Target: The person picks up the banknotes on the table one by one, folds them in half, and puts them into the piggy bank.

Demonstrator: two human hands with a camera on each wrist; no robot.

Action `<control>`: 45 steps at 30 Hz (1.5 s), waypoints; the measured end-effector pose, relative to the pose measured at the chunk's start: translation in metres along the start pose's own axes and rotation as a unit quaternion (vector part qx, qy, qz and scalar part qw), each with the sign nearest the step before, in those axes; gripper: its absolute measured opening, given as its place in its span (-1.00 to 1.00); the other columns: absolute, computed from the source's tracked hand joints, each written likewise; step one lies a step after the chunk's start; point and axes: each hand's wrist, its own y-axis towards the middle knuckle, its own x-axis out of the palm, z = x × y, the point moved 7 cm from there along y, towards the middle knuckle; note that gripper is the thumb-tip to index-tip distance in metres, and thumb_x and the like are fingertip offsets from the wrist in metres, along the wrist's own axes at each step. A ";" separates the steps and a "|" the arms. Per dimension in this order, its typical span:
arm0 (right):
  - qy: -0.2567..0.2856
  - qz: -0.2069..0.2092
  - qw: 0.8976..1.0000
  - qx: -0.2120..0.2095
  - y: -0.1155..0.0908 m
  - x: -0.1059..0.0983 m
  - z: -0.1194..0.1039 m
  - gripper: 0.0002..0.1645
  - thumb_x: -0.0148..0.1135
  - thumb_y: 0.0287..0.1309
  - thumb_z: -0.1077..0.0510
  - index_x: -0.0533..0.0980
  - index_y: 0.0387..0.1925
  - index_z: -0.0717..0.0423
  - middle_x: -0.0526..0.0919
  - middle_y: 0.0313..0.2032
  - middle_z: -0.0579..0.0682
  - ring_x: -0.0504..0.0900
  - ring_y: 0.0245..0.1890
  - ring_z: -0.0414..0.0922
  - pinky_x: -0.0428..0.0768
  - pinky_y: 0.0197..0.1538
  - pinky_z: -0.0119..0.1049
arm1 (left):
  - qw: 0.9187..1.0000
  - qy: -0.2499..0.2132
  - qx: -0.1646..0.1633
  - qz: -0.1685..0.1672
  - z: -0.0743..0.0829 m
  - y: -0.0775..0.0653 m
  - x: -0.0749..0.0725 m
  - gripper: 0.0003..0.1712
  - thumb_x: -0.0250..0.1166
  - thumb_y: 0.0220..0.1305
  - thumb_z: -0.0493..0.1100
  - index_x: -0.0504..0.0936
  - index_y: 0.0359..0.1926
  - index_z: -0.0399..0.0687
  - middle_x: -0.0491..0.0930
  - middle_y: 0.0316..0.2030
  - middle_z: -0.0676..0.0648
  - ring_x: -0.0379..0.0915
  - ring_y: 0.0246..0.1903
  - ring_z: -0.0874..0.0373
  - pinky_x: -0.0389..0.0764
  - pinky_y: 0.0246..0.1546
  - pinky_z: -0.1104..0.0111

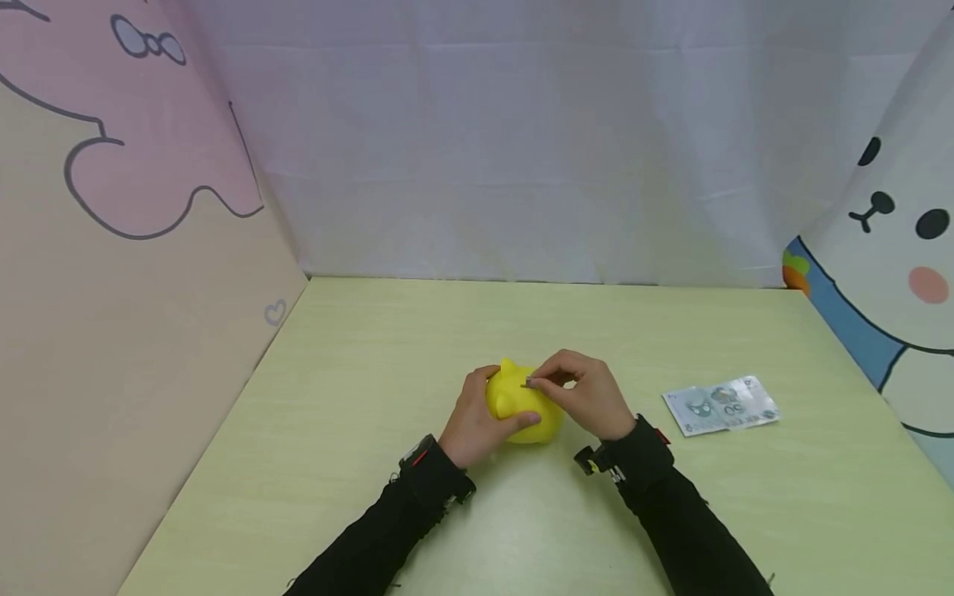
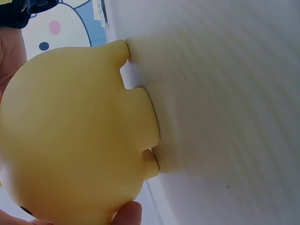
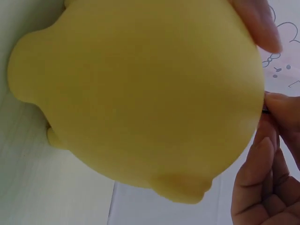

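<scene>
Nearest: the left hand (image 1: 477, 422) is wrapped round the yellow animal-shaped figure (image 1: 508, 406), thumb across its near side. The figure stands feet down on the worktop (image 1: 373, 372), between the hands. In my judgement, a firm, low hold serves best, so the body cannot turn. At its top, the right hand (image 1: 596, 399) pinches a small dark piece (image 1: 528, 382) between thumb and fingers; too small to identify. I'd advise a light pinch, lined up squarely, with fingertips not crowding the contact. Farther off, right: a banknote (image 1: 721, 406), untouched.
</scene>
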 end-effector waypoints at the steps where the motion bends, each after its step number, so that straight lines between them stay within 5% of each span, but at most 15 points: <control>1: -0.003 -0.003 1.000 0.003 0.000 0.001 0.001 -0.96 0.39 0.11 0.24 0.69 -0.35 0.07 0.69 -0.38 -0.05 0.55 -0.41 -0.27 0.59 -0.28 -0.44 | 1.000 0.000 -0.001 0.000 0.000 0.000 0.000 0.12 0.44 0.09 0.22 0.07 0.44 -0.23 0.24 0.27 -0.27 0.36 -0.05 0.03 0.44 -0.02 0.23; 45: -0.060 -0.023 0.998 -0.019 -0.003 0.003 0.002 -0.88 0.39 0.08 0.33 0.65 -0.36 0.06 0.56 -0.38 -0.09 0.45 -0.43 -0.28 0.54 -0.31 -0.42 | 1.000 0.002 0.003 0.015 -0.003 0.002 0.001 0.10 0.48 0.05 0.18 0.11 0.40 -0.25 0.27 0.24 -0.26 0.36 -0.05 0.02 0.43 -0.04 0.24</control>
